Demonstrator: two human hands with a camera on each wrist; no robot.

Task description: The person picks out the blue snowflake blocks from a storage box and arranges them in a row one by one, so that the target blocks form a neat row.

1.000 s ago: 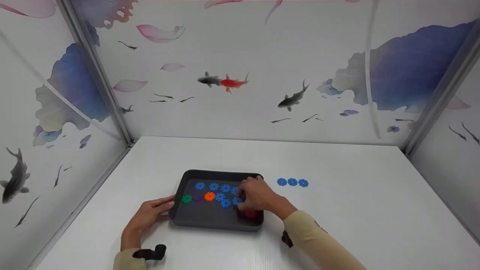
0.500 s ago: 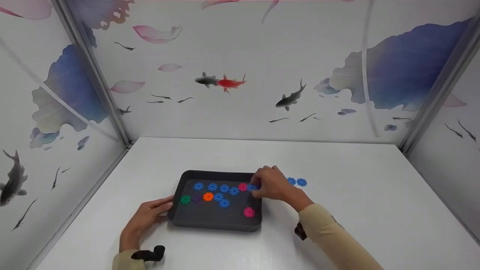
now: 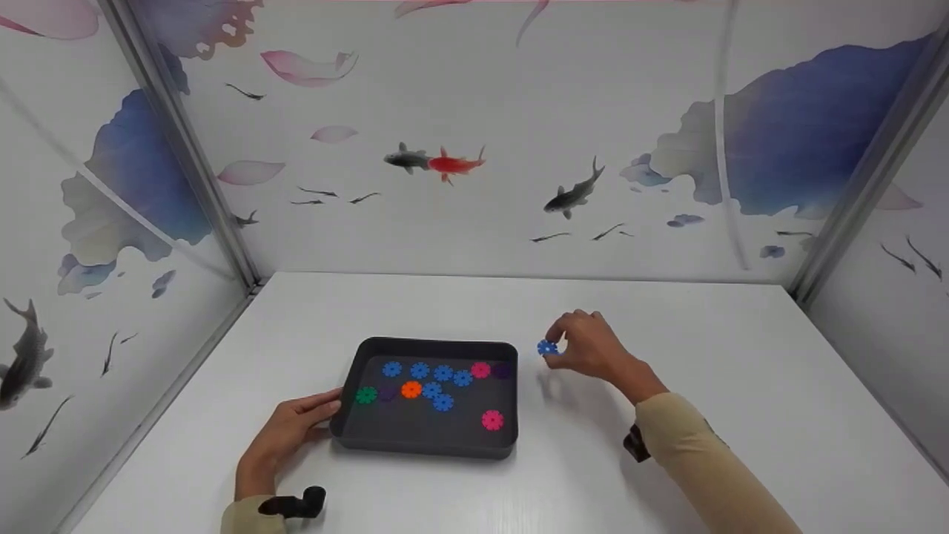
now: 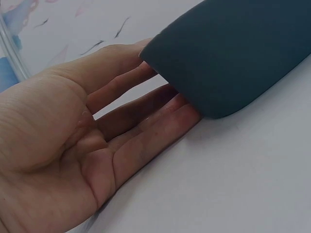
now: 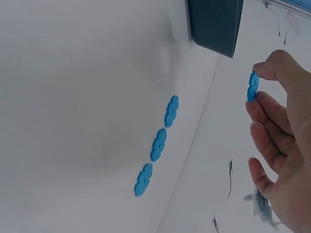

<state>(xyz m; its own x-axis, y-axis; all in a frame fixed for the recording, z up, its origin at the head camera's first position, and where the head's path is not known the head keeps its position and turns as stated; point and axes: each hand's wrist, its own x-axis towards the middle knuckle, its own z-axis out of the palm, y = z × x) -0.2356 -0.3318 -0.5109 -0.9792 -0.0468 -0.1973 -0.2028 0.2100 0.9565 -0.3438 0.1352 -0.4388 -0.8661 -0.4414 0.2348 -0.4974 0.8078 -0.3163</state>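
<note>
My right hand (image 3: pixel 593 348) pinches a blue plastic snowflake disc (image 3: pixel 547 347) between thumb and fingers, above the table just right of the tray. In the right wrist view that held disc (image 5: pixel 252 86) is edge-on, with the other fingers loosely bent. Three blue discs (image 5: pixel 158 144) lie in a row on the table; in the head view the hand hides them. The dark grey tray (image 3: pixel 422 441) holds several blue discs (image 3: pixel 420 370), two pink ones (image 3: pixel 492 420), an orange one (image 3: pixel 411 389), a green one (image 3: pixel 366 395) and dark purple ones (image 3: pixel 502 370). My left hand (image 3: pixel 293 426) touches the tray's left side with fairly straight fingers.
The white table (image 3: pixel 667 326) ends at a back wall (image 3: pixel 474 230) printed with fish and petals. Printed side walls (image 3: pixel 44 222) stand at left and right, with metal posts (image 3: pixel 185 148) at the corners.
My right hand has gone from inside the tray, picked a blue disc from its right end, and carried it right, past the rim. The left hand stays at the tray.
</note>
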